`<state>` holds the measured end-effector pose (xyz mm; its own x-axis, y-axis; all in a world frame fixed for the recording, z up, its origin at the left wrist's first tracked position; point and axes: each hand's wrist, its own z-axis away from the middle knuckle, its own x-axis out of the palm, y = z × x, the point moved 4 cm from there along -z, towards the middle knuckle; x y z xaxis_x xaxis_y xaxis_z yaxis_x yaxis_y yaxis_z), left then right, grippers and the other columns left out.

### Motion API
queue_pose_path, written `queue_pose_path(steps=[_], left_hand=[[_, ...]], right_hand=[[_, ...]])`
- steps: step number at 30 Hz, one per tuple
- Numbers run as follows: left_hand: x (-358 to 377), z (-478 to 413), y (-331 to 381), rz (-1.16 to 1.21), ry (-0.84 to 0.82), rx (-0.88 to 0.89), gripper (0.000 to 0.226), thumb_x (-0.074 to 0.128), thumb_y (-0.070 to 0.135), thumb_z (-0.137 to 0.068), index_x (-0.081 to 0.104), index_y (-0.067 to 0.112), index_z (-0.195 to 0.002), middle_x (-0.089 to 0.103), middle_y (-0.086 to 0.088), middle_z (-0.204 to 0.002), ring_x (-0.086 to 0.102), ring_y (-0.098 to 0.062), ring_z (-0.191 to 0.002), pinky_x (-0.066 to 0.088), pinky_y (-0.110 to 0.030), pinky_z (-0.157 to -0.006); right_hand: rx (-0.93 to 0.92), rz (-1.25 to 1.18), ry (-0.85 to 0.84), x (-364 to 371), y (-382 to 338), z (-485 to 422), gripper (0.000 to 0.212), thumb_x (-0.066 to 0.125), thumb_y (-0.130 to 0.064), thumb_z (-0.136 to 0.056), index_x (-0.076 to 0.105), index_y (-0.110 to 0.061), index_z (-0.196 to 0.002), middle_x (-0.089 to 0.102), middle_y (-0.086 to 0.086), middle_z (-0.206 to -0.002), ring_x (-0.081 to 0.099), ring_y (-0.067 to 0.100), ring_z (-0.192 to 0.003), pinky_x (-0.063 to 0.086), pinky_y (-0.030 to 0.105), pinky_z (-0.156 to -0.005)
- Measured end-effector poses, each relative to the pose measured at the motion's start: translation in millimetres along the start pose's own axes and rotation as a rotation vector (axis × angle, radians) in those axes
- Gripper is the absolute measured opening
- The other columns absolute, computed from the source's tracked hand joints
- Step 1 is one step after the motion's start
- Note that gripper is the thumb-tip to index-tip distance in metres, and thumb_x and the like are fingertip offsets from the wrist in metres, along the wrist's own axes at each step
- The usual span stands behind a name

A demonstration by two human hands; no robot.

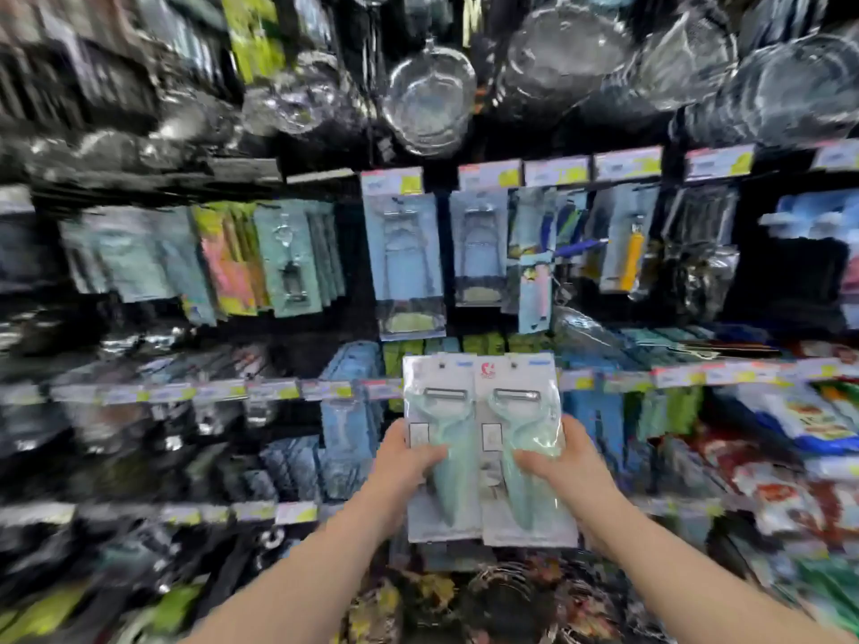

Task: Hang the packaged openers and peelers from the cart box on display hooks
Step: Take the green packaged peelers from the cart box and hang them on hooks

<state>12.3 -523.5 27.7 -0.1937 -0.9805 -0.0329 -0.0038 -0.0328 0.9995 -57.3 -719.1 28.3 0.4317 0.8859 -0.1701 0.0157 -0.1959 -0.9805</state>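
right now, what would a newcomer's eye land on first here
First, the two mint-green peelers held up side by side at centre: the left hand grips the left peeler pack and the right hand grips the right peeler pack. Behind them hang rows of blue carded packs, and round shiny kitchenware, too blurred to name, crowds the top.
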Motion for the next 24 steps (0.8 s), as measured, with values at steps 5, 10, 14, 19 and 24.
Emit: queue_pose_path(steps=[5,10,14,19,24], left_hand=[[-201,7,17,0.016,0.151,0.049,0.03,0.061,-0.008,-0.078,0.057,0.006,-0.104,0.068,-0.015,-0.094,0.063,-0.019,-0.076,0.05,-0.026,-0.061],[-341,22,35,0.046,0.275,0.086,0.033,0.056,-0.013,-0.079,0.059,0.002,-0.108,0.071,-0.01,-0.086,0.069,-0.015,-0.068,0.052,-0.023,-0.053],[-411,20,44,0.081,0.38,0.113,0.034,0.058,-0.009,-0.079,0.056,0.007,-0.11,0.07,-0.013,-0.095,0.068,-0.024,-0.081,0.056,-0.035,-0.065],[-476,5,43,0.086,0.473,0.099,0.031,0.06,-0.005,-0.081,0.052,0.011,-0.107,0.065,-0.008,-0.087,0.064,-0.018,-0.07,0.05,-0.024,-0.047],[-543,-33,52,0.029,0.536,0.103,0.04,0.06,-0.004,-0.082,0.049,0.009,-0.118,0.065,-0.009,-0.09,0.064,-0.018,-0.071,0.049,-0.024,-0.047]], right_hand=[[-0.029,-0.098,-0.171,193,-51,20,0.055,0.074,-0.008,-0.075,0.041,-0.025,-0.115,0.053,-0.018,-0.09,0.05,-0.006,-0.077,0.039,0.009,-0.052],[-0.064,-0.093,-0.309,329,-102,43,0.055,0.073,-0.009,-0.075,0.043,-0.016,-0.12,0.058,-0.004,-0.095,0.058,0.01,-0.083,0.048,0.019,-0.066],[-0.14,-0.073,-0.383,399,-142,41,0.05,0.072,-0.011,-0.075,0.043,-0.022,-0.114,0.057,-0.003,-0.098,0.058,0.015,-0.09,0.048,0.028,-0.078],[-0.197,-0.104,-0.461,474,-166,22,0.053,0.073,-0.01,-0.074,0.045,-0.019,-0.119,0.06,0.0,-0.106,0.058,0.017,-0.097,0.046,0.032,-0.086],[-0.28,-0.128,-0.487,546,-190,-28,0.057,0.074,-0.014,-0.074,0.047,-0.015,-0.124,0.06,0.003,-0.113,0.058,0.022,-0.104,0.046,0.04,-0.094]])
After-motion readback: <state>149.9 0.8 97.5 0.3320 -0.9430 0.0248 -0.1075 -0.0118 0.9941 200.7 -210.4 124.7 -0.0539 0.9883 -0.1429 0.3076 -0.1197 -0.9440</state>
